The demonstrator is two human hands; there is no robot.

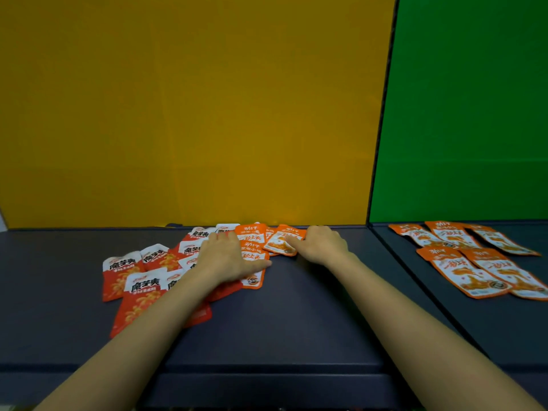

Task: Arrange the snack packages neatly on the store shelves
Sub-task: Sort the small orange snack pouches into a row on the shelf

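The right grip (321,244) is clenched on the right edge of a single orange packet (280,243), with the thumb laid over its face and the other fingers curled. The packet lies tilted at the back of the shelf (296,307), close to the foot of the yellow back panel (192,114). The left grip (226,256) is released and laid flat, fingers spread, on the mixed pile at 9 o'clock of that packet. There a short column of orange packets (252,238) overlaps the red-and-white packets (139,277).

The step in hand is judged to be the separating of orange packets from red ones. It is best done by lifting the pinched packet slightly before it is drawn away, so that the neighbours touching its left corner are not dragged along. The pile should be pressed down by the flat left grip meanwhile. Such thin pouches are likely to slide over one another, so one at a time is advised.

At 3 o'clock, beyond the dark divider (382,129), a neighbouring bay (504,321) under a green back panel (468,114) carries sorted orange packets (474,262) of the same kind in two loose rows. It is a likely destination, though the divider would have to be cleared in any transfer. The red-and-white packets spread towards 8 o'clock, skewed and overlapped. Some are hidden under the left forearm, so their number cannot be told.
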